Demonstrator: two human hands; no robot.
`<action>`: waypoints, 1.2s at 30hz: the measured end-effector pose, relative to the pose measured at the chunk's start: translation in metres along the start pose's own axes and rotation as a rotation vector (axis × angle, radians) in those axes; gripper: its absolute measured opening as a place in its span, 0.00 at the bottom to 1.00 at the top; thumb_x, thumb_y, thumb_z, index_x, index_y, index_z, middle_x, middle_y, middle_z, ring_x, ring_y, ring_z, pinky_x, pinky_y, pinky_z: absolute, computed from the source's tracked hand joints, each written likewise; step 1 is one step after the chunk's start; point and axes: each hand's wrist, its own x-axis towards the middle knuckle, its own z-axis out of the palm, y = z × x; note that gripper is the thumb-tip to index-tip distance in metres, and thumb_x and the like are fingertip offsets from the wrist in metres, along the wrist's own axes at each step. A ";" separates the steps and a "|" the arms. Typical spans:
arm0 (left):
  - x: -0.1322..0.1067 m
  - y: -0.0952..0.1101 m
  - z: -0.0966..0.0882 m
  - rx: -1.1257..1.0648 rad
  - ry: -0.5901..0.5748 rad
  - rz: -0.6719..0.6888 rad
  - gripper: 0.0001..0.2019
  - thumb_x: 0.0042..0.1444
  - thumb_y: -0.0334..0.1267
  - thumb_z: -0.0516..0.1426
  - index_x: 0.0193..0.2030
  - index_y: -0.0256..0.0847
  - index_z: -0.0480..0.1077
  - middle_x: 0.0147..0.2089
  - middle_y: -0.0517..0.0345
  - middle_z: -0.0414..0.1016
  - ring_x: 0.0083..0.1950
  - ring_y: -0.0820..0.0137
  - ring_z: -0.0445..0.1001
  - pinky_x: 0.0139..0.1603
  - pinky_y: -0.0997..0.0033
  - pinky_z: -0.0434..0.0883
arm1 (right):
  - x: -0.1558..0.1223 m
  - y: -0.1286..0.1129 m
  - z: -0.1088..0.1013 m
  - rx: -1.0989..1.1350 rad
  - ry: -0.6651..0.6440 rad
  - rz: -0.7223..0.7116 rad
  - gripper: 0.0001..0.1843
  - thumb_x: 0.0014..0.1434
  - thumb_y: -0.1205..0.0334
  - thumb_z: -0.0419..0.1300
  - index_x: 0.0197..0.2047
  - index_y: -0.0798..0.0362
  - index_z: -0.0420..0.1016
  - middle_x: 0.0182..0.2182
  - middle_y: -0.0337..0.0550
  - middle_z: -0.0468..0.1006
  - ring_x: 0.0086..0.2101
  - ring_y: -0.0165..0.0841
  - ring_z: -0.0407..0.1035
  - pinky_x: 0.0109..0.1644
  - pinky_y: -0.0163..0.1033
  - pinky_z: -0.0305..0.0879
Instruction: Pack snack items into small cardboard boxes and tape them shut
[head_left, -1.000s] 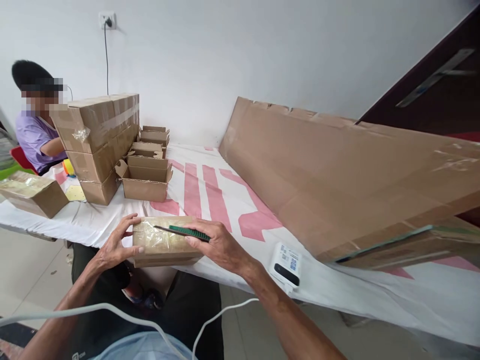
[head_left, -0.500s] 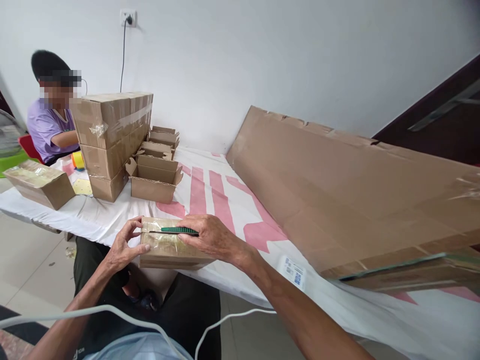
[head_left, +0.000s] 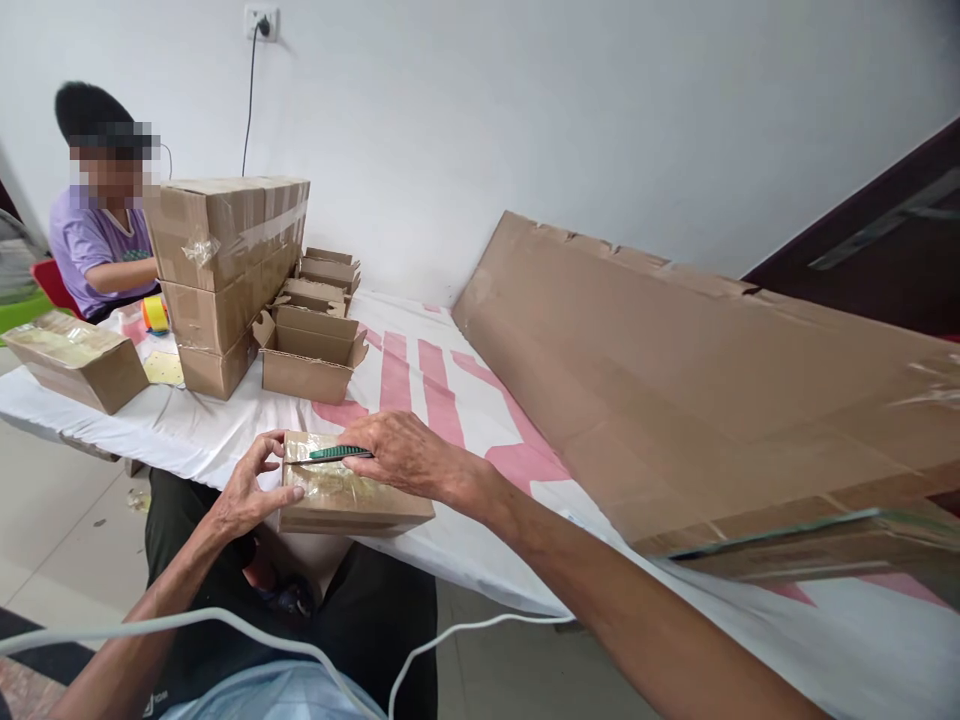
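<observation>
A small taped cardboard box (head_left: pixel 352 500) lies at the near edge of the white-and-pink covered table (head_left: pixel 420 385). My left hand (head_left: pixel 247 490) grips the box's left end, thumb and fingers on its side. My right hand (head_left: pixel 401 455) rests over the top of the box and holds a green-handled utility knife (head_left: pixel 334 453), its blade pointing left along the tape near my left fingers.
A stack of sealed cartons (head_left: pixel 225 270) and several open small boxes (head_left: pixel 311 350) stand at the back left. Another taped box (head_left: pixel 75 360) sits at the far left edge. A seated person in purple (head_left: pixel 94 245) works behind the stack. Large flattened cardboard (head_left: pixel 697 370) leans along the right.
My right hand has slid the knife leftward across the box top toward my left hand. The white device near the table edge is now hidden by my right forearm.
</observation>
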 end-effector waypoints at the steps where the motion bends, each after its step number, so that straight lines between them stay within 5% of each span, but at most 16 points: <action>1: 0.000 0.000 -0.001 0.014 -0.003 -0.003 0.21 0.50 0.44 0.71 0.44 0.47 0.66 0.70 0.48 0.67 0.70 0.50 0.68 0.65 0.48 0.69 | 0.001 0.000 -0.003 -0.040 -0.047 0.001 0.08 0.62 0.68 0.64 0.35 0.48 0.84 0.29 0.40 0.82 0.30 0.34 0.70 0.33 0.38 0.52; 5: 0.002 0.004 -0.003 0.069 -0.022 -0.015 0.19 0.51 0.44 0.69 0.44 0.46 0.65 0.68 0.48 0.67 0.70 0.50 0.67 0.65 0.49 0.69 | -0.002 -0.001 -0.018 -0.216 -0.247 0.029 0.06 0.67 0.66 0.63 0.41 0.51 0.83 0.35 0.44 0.84 0.35 0.36 0.74 0.36 0.39 0.55; 10: 0.004 0.012 -0.006 0.111 -0.046 -0.026 0.19 0.52 0.45 0.67 0.44 0.45 0.64 0.69 0.46 0.66 0.69 0.50 0.69 0.65 0.48 0.70 | -0.024 0.012 -0.031 -0.343 -0.325 0.063 0.07 0.70 0.62 0.62 0.47 0.52 0.82 0.41 0.47 0.84 0.41 0.39 0.75 0.40 0.40 0.58; 14: 0.007 0.012 -0.009 0.117 -0.061 -0.030 0.18 0.54 0.47 0.67 0.44 0.45 0.65 0.69 0.45 0.65 0.67 0.51 0.71 0.64 0.48 0.71 | -0.059 0.041 -0.046 -0.339 -0.290 0.163 0.07 0.67 0.67 0.61 0.42 0.51 0.82 0.39 0.45 0.83 0.40 0.39 0.74 0.40 0.40 0.58; 18: 0.010 0.009 -0.010 0.104 -0.087 -0.012 0.19 0.55 0.50 0.67 0.45 0.45 0.67 0.69 0.46 0.67 0.68 0.51 0.71 0.65 0.48 0.71 | -0.101 0.081 -0.062 -0.028 -0.178 0.281 0.08 0.66 0.62 0.60 0.41 0.49 0.83 0.37 0.41 0.83 0.37 0.36 0.73 0.39 0.39 0.60; 20: 0.011 0.009 -0.011 0.106 -0.097 -0.006 0.19 0.57 0.52 0.67 0.45 0.45 0.68 0.71 0.46 0.66 0.69 0.51 0.71 0.66 0.48 0.71 | -0.120 0.100 -0.050 0.164 -0.013 0.364 0.12 0.69 0.56 0.57 0.45 0.49 0.82 0.36 0.39 0.82 0.35 0.35 0.72 0.39 0.38 0.62; 23: 0.013 0.011 -0.014 0.149 -0.107 -0.012 0.19 0.58 0.57 0.65 0.45 0.44 0.72 0.74 0.45 0.64 0.71 0.49 0.68 0.67 0.48 0.71 | -0.142 0.119 0.010 0.215 0.247 0.577 0.18 0.71 0.51 0.53 0.50 0.52 0.79 0.36 0.42 0.81 0.35 0.37 0.73 0.39 0.39 0.65; 27: 0.015 0.022 -0.019 0.224 -0.138 -0.020 0.24 0.62 0.62 0.60 0.53 0.46 0.79 0.76 0.47 0.63 0.76 0.45 0.62 0.69 0.49 0.71 | -0.156 0.124 0.112 0.149 0.292 0.762 0.14 0.66 0.59 0.56 0.49 0.53 0.79 0.43 0.50 0.82 0.43 0.43 0.76 0.46 0.43 0.69; 29: 0.019 0.027 -0.023 0.254 -0.157 -0.010 0.26 0.64 0.63 0.57 0.57 0.48 0.80 0.74 0.49 0.67 0.78 0.46 0.58 0.73 0.47 0.67 | -0.155 0.123 0.139 0.143 0.314 0.775 0.13 0.64 0.58 0.58 0.49 0.52 0.79 0.43 0.50 0.81 0.46 0.45 0.76 0.50 0.45 0.70; 33: 0.031 0.032 -0.025 0.307 -0.130 -0.021 0.29 0.62 0.64 0.58 0.61 0.49 0.79 0.69 0.49 0.74 0.75 0.46 0.65 0.78 0.43 0.59 | -0.139 0.118 0.130 0.314 0.525 0.692 0.17 0.69 0.52 0.54 0.52 0.52 0.78 0.48 0.52 0.80 0.47 0.44 0.76 0.49 0.46 0.74; 36: 0.041 0.034 -0.020 0.278 -0.060 -0.104 0.36 0.57 0.68 0.60 0.65 0.47 0.77 0.68 0.44 0.75 0.68 0.44 0.72 0.67 0.44 0.73 | -0.116 0.097 0.096 0.420 0.650 0.464 0.17 0.72 0.51 0.53 0.52 0.51 0.78 0.49 0.52 0.80 0.50 0.43 0.75 0.51 0.47 0.74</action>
